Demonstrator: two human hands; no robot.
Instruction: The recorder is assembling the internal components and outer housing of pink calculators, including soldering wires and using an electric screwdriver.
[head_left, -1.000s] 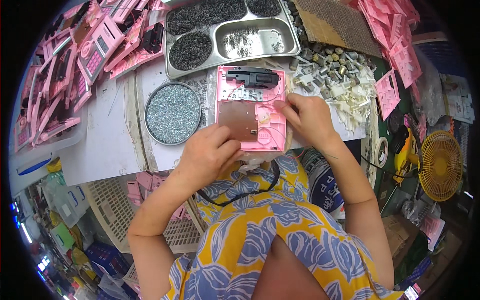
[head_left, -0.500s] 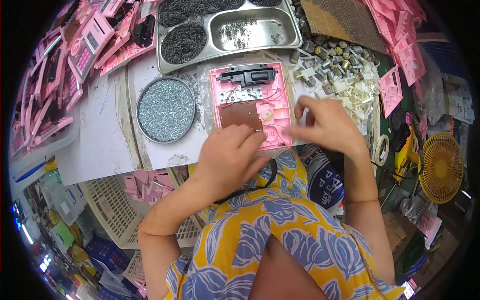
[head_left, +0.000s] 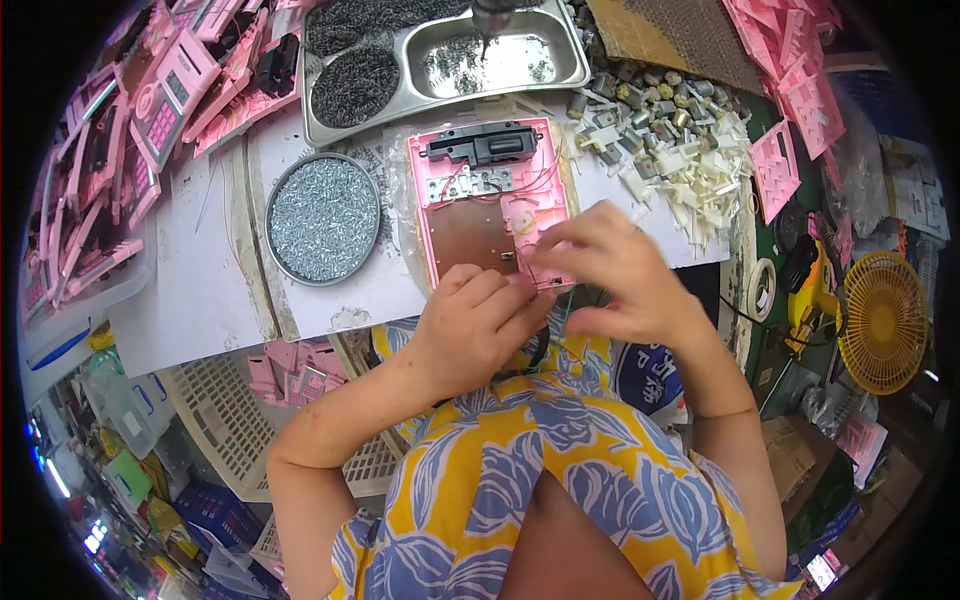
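My left hand is at the near edge of the case, my right hand bent by its corner (whether either of the 2 grips, I can't tell); a dish sits leftward.

White bench: steel tray far side, round dish left, clear plastic under pink case mid, loose metal-and-white parts heaped right.

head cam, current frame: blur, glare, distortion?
Head view: right hand smeared by apparent motion blur, left hand crisper; head view: glare on the steel tray's bare metal, lights blown out at left; head view: fisheye bending toward the rim, black corners.
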